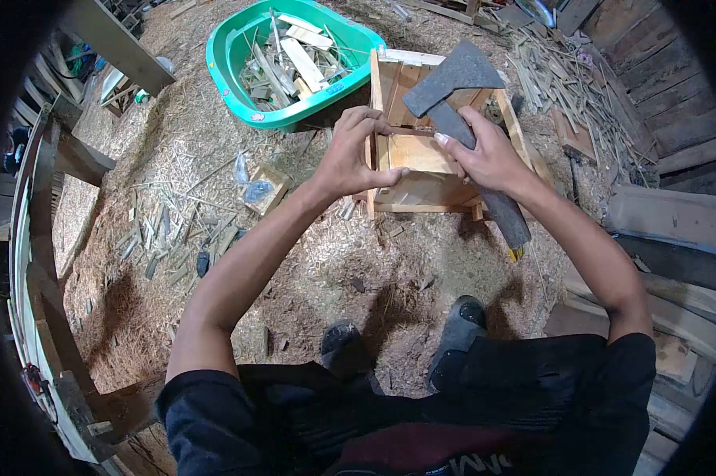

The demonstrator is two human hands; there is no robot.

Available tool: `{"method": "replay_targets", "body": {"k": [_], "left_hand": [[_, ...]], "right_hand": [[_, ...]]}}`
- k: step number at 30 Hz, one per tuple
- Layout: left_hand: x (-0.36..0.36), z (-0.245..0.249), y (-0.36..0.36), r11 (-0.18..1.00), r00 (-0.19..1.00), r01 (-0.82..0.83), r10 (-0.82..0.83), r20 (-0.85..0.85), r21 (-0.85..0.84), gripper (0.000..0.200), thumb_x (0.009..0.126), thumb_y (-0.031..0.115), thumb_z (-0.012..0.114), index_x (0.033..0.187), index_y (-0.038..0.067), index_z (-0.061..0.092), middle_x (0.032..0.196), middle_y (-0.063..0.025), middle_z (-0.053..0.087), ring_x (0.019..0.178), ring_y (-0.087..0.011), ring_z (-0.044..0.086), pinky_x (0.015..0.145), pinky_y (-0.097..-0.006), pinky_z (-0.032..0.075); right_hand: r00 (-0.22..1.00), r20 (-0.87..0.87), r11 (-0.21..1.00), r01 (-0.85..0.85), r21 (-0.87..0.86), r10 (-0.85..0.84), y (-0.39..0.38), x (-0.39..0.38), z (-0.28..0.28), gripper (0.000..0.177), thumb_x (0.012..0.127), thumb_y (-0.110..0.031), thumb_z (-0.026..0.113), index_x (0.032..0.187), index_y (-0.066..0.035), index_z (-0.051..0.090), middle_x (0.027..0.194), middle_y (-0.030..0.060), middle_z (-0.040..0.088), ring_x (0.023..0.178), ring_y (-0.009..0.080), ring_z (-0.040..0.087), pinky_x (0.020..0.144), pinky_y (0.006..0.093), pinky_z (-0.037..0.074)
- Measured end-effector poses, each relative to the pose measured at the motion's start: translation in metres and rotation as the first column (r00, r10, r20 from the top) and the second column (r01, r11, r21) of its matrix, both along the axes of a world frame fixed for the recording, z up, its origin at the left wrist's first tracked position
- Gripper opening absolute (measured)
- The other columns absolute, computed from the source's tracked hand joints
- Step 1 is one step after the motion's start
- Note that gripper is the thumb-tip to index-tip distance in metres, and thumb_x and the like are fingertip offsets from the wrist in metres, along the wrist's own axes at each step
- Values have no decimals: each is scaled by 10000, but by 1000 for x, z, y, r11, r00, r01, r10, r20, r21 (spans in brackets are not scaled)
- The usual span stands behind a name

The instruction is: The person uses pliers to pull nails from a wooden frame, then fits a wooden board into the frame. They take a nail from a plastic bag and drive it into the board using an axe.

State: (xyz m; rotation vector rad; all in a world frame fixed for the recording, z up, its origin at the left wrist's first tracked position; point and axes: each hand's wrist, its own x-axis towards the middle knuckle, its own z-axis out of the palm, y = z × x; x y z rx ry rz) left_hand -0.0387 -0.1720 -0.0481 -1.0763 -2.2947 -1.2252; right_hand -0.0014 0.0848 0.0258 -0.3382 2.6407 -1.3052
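My right hand (491, 152) is wrapped round the dark handle of an axe (502, 214). The broad grey blade of the axe points up and away, over a wooden box frame (523, 136) standing on the ground. At the near side of this frame is a pale wooden panel (425, 155), partly behind my right thumb and fingers. My left hand (356, 155) grips the left corner of the panel, fingers curled over the frame's edge and thumb along the front. The inside of the frame shows boards at the far side; its lower part is partly hidden.
A green plastic tub (251, 113) holding wood offcuts stands beyond my left hand. Wood shavings and slats cover the ground. A small wood block (269, 194) with a plastic bag lies left. Stacked boards (675, 214) line the right; a wooden railing (45, 317) runs along the left.
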Motion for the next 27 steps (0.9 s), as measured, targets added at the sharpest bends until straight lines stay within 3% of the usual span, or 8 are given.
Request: {"method": "replay_targets", "body": {"k": [3,9,12,18,21,24,27], "left_hand": [[-1,2,0,1000,1000,10,-10,4,1,574,613,316,885,1049,52,620,1173,-130,569,1171,-309,517,1025,-431,410],[-2,3,-1,1000,1000,7,-7,7,-20,553,629,325,879,1032,49,620,1171,-137,580,1164,-301,541,1016,-429,414],[-3,7,-2,998,999,1,-3,-35,-70,553,639,347,872,1028,47,620,1170,-140,585,1160,-301,549,1008,-428,413],[-2,13,-4,990,999,-8,1,-54,-138,557,649,379,867,1012,35,621,1180,-142,590,1165,-311,550,1000,-433,409],[-5,11,-6,994,999,29,-25,35,-109,569,650,372,884,1021,33,619,1211,-137,581,1212,-308,525,1040,-444,396],[-7,10,-6,995,989,52,-39,144,-84,594,649,374,907,1035,30,614,1286,-137,544,1302,-308,465,1110,-449,363],[-4,11,-7,992,967,57,-27,252,-112,632,648,387,921,1070,33,612,1397,-156,470,1389,-319,384,1166,-452,319]], "right_hand": [[979,-203,999,12,45,-2,2,-4,-8,359,945,-328,665,1054,-13,532,709,87,611,564,183,617,547,359,485],[998,-11,998,59,-23,-59,-1,-2,-1,366,938,-334,670,1052,-16,530,719,96,603,580,196,629,529,364,486],[994,-106,999,35,27,-32,0,-3,-2,354,941,-328,670,1043,-23,523,700,80,601,554,177,621,502,347,482],[998,-13,997,65,-36,-65,-1,0,0,353,934,-327,683,1026,-26,523,680,68,590,546,161,613,501,348,482],[1000,-20,999,14,46,-13,2,-2,3,369,944,-323,663,1092,-11,533,685,86,616,584,214,644,570,385,509],[904,-409,985,-67,161,128,10,-6,-7,391,953,-298,639,1165,11,527,714,138,651,662,300,680,661,435,524],[955,-242,933,-80,350,173,1,3,30,414,959,-278,620,1234,10,507,808,235,670,780,394,692,747,491,518]]}}
